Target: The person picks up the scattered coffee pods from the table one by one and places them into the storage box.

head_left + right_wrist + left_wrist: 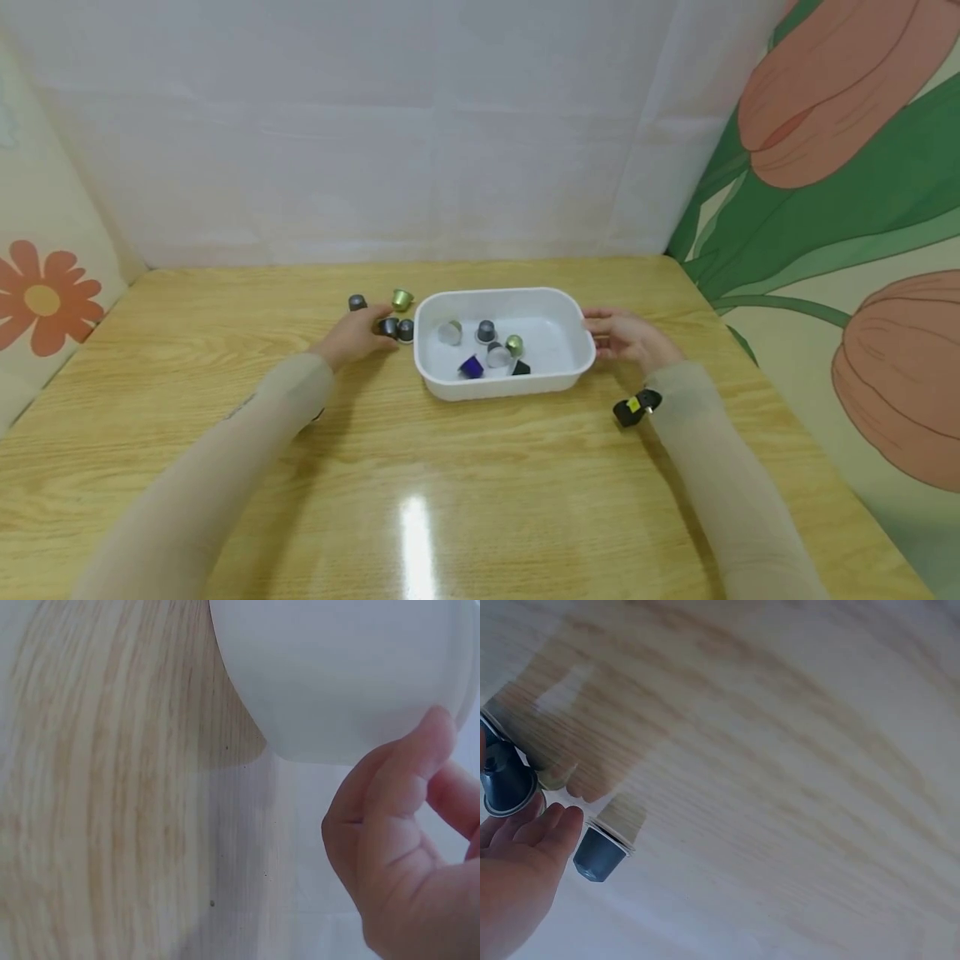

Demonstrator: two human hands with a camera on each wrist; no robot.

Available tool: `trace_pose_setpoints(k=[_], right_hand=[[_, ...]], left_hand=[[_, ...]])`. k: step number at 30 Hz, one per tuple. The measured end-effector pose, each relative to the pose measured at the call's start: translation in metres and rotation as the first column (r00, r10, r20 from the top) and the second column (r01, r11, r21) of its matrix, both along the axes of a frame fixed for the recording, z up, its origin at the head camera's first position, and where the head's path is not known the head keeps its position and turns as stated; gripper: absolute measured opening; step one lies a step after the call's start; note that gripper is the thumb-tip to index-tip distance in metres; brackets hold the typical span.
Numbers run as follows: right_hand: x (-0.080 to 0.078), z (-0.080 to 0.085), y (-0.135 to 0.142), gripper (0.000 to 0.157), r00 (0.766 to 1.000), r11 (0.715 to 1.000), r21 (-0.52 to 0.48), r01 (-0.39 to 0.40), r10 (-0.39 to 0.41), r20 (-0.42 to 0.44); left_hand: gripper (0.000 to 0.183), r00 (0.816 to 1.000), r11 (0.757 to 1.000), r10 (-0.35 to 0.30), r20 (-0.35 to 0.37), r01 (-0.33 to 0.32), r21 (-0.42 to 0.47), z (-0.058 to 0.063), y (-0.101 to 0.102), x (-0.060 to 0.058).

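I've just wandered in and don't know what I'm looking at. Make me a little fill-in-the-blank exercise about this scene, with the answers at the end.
1. The tray is coloured ____.
2. Of the left hand and the right hand, only the ____ one touches the tray.
3. Near the left hand, one capsule outside the tray is ____, while the other capsules there are dark.
4. The table has a grain pattern like that of ____.

Missing words: white; right; green; wood.
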State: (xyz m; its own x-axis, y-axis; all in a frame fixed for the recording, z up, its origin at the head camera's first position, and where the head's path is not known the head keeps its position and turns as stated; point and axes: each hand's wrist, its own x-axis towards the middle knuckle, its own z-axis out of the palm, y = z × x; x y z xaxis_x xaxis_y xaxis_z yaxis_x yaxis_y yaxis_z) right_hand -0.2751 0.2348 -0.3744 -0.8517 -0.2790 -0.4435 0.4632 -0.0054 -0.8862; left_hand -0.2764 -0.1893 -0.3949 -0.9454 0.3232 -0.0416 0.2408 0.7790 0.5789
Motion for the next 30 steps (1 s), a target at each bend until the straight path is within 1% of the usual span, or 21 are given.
trace_pose_setpoints(k=[5, 12, 17, 23, 26, 30], right_hand=[[0.0009, 0.0005, -0.0014, 0.03, 1.0, 1.0, -0.015, 0.006, -0.006, 0.002], [0.0019, -0.0003, -0.0015, 0.027, 1.0, 1.0, -0.017, -0.017, 0.016, -0.019], [0.0024, -0.0007, -0.0004, 0.028, 1.0, 1.0, -0.012, -0.007, 0.007, -0.017], [0.0013, -0.0005, -0.0009, 0.029, 1.0, 1.0, 0.0, -0.002, 0.002, -0.009], [0.0007, -0.0007, -0.0009, 0.028, 1.0, 1.0, -0.003, -0.001, 0.001, -0.007], [0.0004, -0.0003, -0.0011, 0.029, 1.0, 1.0, 0.01, 0.005, -0.005, -0.005]], left_hand=[[0.06, 1.0, 1.0, 0.002, -0.011, -0.002, -0.002, -0.0005, 0.001, -0.0018], [0.045, 1.0, 1.0, 0.016, -0.026, -0.015, 0.014, 0.0, 0.0001, -0.0019], [0.042, 1.0, 1.0, 0.019, -0.016, -0.018, 0.018, 0.0004, -0.0002, -0.0023], [0.039, 1.0, 1.0, 0.013, -0.029, -0.012, 0.028, -0.0029, -0.0057, -0.0051], [0.04, 1.0, 0.999, 0.026, -0.012, -0.026, 0.034, -0.0015, -0.0078, -0.0031], [0.043, 0.999, 0.998, 0.038, 0.006, -0.039, 0.043, 0.0029, -0.0083, 0.0036]])
